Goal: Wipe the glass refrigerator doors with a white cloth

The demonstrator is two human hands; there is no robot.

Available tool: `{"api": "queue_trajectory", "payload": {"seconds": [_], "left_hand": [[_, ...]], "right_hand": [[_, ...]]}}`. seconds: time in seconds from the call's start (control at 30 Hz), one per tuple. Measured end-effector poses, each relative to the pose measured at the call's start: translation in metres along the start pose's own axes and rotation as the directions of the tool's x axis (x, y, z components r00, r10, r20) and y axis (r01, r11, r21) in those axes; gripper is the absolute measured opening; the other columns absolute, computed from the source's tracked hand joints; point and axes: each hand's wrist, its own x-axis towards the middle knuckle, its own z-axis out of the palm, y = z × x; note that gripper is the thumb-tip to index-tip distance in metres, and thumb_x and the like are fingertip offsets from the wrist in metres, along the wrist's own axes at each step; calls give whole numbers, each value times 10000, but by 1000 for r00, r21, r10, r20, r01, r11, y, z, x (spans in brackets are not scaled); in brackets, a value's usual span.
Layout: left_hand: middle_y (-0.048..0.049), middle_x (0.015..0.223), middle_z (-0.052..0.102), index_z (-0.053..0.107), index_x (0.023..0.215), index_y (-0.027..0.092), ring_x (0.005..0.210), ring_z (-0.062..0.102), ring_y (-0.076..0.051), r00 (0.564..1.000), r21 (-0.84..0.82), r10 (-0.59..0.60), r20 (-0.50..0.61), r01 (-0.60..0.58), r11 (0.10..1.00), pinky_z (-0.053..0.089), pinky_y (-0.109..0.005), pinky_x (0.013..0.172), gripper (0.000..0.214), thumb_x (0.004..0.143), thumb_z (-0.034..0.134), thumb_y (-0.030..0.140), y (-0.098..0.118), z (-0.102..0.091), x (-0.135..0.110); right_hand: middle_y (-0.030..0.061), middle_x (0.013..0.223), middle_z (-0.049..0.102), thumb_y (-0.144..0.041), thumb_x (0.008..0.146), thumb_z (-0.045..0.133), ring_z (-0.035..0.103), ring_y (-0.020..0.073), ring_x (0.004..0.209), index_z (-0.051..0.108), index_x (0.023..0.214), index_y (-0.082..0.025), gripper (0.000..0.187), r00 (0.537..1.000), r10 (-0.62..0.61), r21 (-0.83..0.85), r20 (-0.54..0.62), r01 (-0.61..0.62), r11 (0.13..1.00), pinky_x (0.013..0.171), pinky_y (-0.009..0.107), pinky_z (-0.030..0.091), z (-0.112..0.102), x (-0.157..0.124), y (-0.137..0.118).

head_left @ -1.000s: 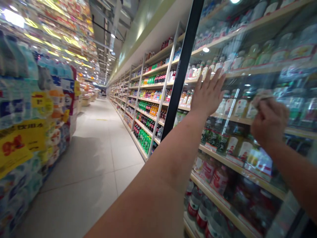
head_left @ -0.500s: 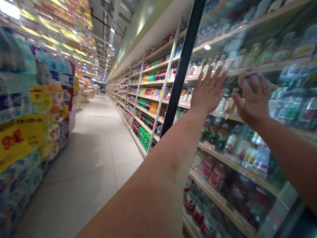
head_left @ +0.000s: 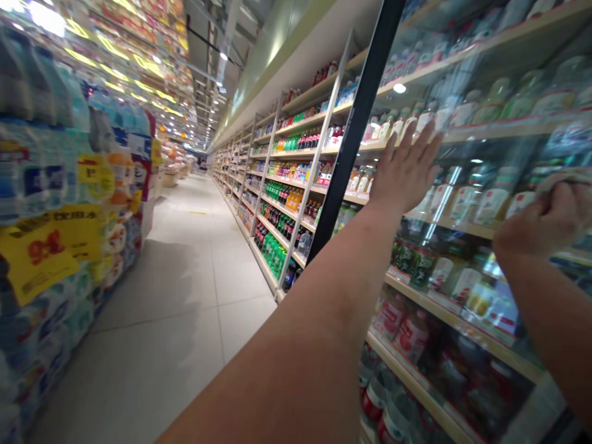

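Observation:
My left hand lies with fingers spread against the glass door, near its black frame. Further right, my right hand is closed on a pale cloth at the same pane, blurred by motion. Only part of the cloth shows above the fingers. Behind the glass, rows of bottles stand on lit shelves, partly covered by both arms.
Open shelves of drinks run along the wall beyond the door. A tiled aisle lies to the left. Stacked water packs with a yellow price sign border its other side.
My right hand has slid right and down across the glass with the cloth. My left hand keeps its place on the pane, while the whole view has shifted slightly.

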Motion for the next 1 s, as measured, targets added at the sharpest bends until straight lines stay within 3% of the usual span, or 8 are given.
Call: {"api": "queue_trajectory", "payload": {"seconds": [0.07, 0.23, 0.4, 0.57, 0.73, 0.83, 0.9, 1.0], "left_hand": [[11, 1714, 157, 211, 1649, 194, 1584, 85, -269, 1000, 11, 7, -1, -7, 1000, 91, -462, 1308, 612, 1081, 277, 414, 0, 1, 0], [8, 1715, 154, 207, 1648, 186, 1583, 56, -284, 1000, 4, 10, 0, -10, 1000, 60, -474, 1308, 610, 1082, 258, 406, 0, 3, 1], [48, 1706, 164, 224, 1648, 211, 1584, 58, -266, 1000, -48, -2, -17, 1, 999, 88, -459, 1312, 614, 1067, 289, 399, -1, 7, 4], [69, 1698, 155, 229, 1647, 211, 1584, 32, -265, 1000, -128, -3, -18, 1, 992, 55, -477, 1323, 645, 1035, 303, 400, -1, 7, 4], [120, 1684, 126, 208, 1652, 244, 1576, -67, -232, 1000, -230, -22, -13, 18, 973, -3, -470, 1328, 731, 973, 426, 409, -2, 9, 5], [126, 1682, 132, 194, 1654, 247, 1570, -97, -224, 1000, -251, -18, -6, 16, 968, -1, -481, 1332, 752, 965, 445, 416, -3, 9, 5], [114, 1685, 141, 198, 1653, 243, 1571, -88, -216, 1000, -242, -17, -3, 16, 970, -5, -478, 1333, 715, 989, 401, 409, -3, 9, 6], [91, 1694, 144, 219, 1649, 228, 1576, -44, -215, 1000, -210, -22, 0, 22, 977, -1, -458, 1333, 652, 1026, 314, 395, -3, 7, 5]], "right_hand": [[170, 1378, 627, -318, 854, 491, 558, 367, 1298, 658, 1307, -213, 494, 964, -172, 7, 201, 174, 985, 1059, 589, 434, -18, -1, -27], [122, 1385, 641, -351, 860, 541, 516, 302, 1382, 640, 1328, -215, 497, 680, -609, 304, 408, 528, 793, 1147, 460, 418, -52, -13, -74], [157, 1335, 668, -257, 814, 495, 608, 345, 1240, 722, 1206, -184, 459, 976, -110, 43, 186, 104, 994, 1046, 542, 462, -40, -20, -52], [146, 1278, 684, -152, 832, 406, 596, 328, 1228, 728, 1109, -191, 426, 907, 417, -89, -57, -420, 903, 1049, 561, 421, -31, -20, -35], [187, 1397, 606, -198, 879, 438, 526, 338, 1306, 662, 1288, -126, 472, 974, 38, 3, 223, -39, 999, 1104, 552, 382, -50, -26, -52], [120, 1402, 611, -242, 898, 513, 497, 303, 1350, 624, 1343, -184, 462, 760, -488, 267, 429, 409, 873, 1133, 489, 389, -65, -31, -67], [95, 1397, 619, -230, 897, 536, 496, 299, 1356, 614, 1356, -209, 466, 683, -590, 340, 429, 483, 807, 1125, 481, 403, -69, -33, -71], [134, 1423, 593, -193, 929, 481, 501, 340, 1344, 605, 1389, -184, 477, 859, -348, 213, 375, 286, 934, 1114, 549, 396, -65, -37, -63]]}}
